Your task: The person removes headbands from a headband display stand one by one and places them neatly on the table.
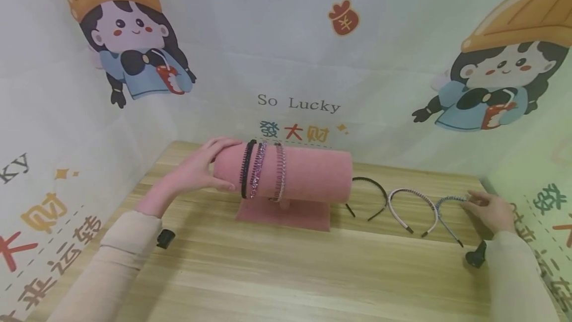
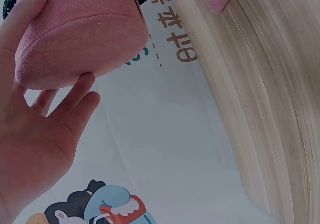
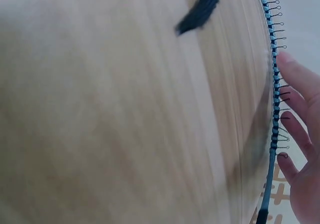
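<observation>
A pink padded roll [image 1: 313,170] lies sideways on its pink base [image 1: 286,215]. My left hand [image 1: 205,165] grips its left end, thumb low on the front and fingers over the top; in the left wrist view fingertips touch the round end face [image 2: 85,53]. Round the roll sit a black headband [image 1: 244,170], a purple glittery headband [image 1: 257,170] and a silvery headband [image 1: 280,170], all toothed. At far right my right hand [image 1: 491,210] holds a blue toothed headband [image 1: 449,227] by its side, thumb and fingers at its teeth [image 3: 281,96].
Between the roll and the blue headband, a white headband [image 1: 395,215] and a thin black headband [image 1: 382,190] lie on the wooden table [image 1: 290,272]. Printed cloth walls [image 1: 268,39] with cartoon figures stand behind and on both sides. Black straps [image 1: 166,238] show at both wrists.
</observation>
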Tool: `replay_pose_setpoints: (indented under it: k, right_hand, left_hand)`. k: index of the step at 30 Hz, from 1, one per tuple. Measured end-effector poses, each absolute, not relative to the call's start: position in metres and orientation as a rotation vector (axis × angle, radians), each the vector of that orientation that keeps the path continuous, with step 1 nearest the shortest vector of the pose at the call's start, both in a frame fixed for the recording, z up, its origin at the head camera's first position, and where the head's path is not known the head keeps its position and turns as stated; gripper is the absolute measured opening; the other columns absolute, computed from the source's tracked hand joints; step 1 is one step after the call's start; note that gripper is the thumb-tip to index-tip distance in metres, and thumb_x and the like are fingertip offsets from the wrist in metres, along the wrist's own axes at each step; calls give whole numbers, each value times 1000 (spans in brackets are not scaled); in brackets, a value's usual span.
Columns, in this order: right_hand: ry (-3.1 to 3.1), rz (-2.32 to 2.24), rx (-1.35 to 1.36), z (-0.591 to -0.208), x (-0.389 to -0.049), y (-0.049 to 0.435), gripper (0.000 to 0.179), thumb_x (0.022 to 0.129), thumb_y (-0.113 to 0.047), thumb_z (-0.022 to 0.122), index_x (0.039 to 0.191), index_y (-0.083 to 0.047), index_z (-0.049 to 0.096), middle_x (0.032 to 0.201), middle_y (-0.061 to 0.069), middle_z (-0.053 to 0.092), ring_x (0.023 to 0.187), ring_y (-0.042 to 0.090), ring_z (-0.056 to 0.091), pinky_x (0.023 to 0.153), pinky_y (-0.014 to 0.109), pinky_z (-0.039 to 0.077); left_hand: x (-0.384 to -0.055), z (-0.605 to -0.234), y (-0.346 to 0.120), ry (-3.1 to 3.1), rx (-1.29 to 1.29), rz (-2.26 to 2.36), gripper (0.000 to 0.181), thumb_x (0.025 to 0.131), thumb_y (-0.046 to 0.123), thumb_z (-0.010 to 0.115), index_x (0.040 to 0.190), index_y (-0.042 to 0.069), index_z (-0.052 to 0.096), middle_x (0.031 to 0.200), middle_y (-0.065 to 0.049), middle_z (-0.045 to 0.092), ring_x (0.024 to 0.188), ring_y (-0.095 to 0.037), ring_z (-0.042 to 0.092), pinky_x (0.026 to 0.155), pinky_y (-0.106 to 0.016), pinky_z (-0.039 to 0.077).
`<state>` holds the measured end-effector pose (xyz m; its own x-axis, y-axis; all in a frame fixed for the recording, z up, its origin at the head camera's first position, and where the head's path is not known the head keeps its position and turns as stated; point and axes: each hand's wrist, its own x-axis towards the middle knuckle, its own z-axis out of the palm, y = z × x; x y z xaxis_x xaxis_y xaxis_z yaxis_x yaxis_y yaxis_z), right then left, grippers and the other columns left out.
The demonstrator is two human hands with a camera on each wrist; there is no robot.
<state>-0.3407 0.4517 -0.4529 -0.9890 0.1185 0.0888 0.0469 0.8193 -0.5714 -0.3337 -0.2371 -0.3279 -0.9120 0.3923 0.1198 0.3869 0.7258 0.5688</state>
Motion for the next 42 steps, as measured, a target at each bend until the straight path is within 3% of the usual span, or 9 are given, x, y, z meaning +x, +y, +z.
replay_pose_setpoints:
  k: [5, 11, 16, 20, 22, 25, 27, 31, 42]
  right_hand:
    - [-2917, 978, -144, -450, -337, 452, 79, 95, -47, 62, 147, 5, 35, 139, 43, 39, 125, 65, 37, 98, 80, 29]
    - [-2910, 979, -161, -450, -336, 458, 80, 95, -50, 60, 150, 2, 32, 145, 45, 31, 128, 66, 33, 96, 79, 33]
    - [-2837, 917, -73, -439, -334, 462, 70, 98, -41, 57, 144, 9, 39, 142, 44, 36, 125, 65, 37, 94, 77, 37]
    - [-2789, 872, -53, -420, -332, 457, 66, 99, -37, 57, 142, 10, 41, 139, 43, 41, 122, 64, 41, 88, 72, 42]
    - [-2781, 836, -64, -412, -331, 454, 66, 99, -37, 57, 144, 7, 41, 138, 42, 44, 121, 62, 43, 80, 63, 50]
    - [-2760, 819, -67, -400, -332, 449, 65, 99, -38, 57, 147, 3, 39, 140, 39, 45, 122, 57, 43, 74, 53, 49]
    - [-2737, 815, -50, -391, -333, 445, 64, 99, -36, 58, 147, 2, 40, 140, 38, 46, 123, 55, 44, 76, 54, 49]
    - [-2688, 832, 1, -373, -334, 432, 63, 99, -34, 58, 147, 1, 40, 141, 38, 45, 123, 53, 43, 90, 69, 40]
    - [-2588, 771, 108, -326, -340, 392, 64, 95, -32, 65, 146, 0, 44, 137, 36, 50, 125, 50, 45, 100, 69, 35]
  left_hand:
    - [-333, -326, -239, 2909, 639, 949, 101, 68, 37, 91, 150, 36, 33, 153, -7, 34, 133, -35, 45, 105, -63, 46]
    - [-335, -324, -236, 2926, 664, 903, 100, 67, 33, 91, 150, 33, 35, 152, -9, 35, 131, -35, 46, 103, -62, 47]
    - [-336, -324, -233, 2928, 678, 870, 101, 67, 35, 91, 151, 32, 34, 152, -9, 35, 129, -34, 48, 101, -60, 50]
    - [-336, -324, -233, 2918, 670, 891, 103, 67, 33, 91, 151, 32, 33, 153, -9, 33, 131, -35, 46, 103, -61, 48]
    - [-336, -324, -234, 2917, 673, 894, 103, 67, 33, 92, 152, 31, 33, 153, -9, 33, 131, -35, 46, 103, -62, 47]
    - [-336, -323, -234, 2916, 677, 896, 102, 67, 32, 92, 151, 30, 34, 152, -9, 34, 131, -35, 46, 104, -63, 47]
    - [-336, -323, -234, 2915, 678, 897, 102, 67, 33, 91, 151, 30, 34, 152, -9, 34, 131, -35, 46, 104, -63, 47]
    - [-337, -326, -235, 2914, 674, 896, 103, 67, 34, 91, 151, 32, 33, 153, -9, 33, 131, -35, 46, 104, -63, 46]
    - [-336, -327, -234, 2914, 672, 925, 103, 66, 34, 92, 151, 32, 34, 152, -8, 34, 130, -36, 47, 103, -63, 47]
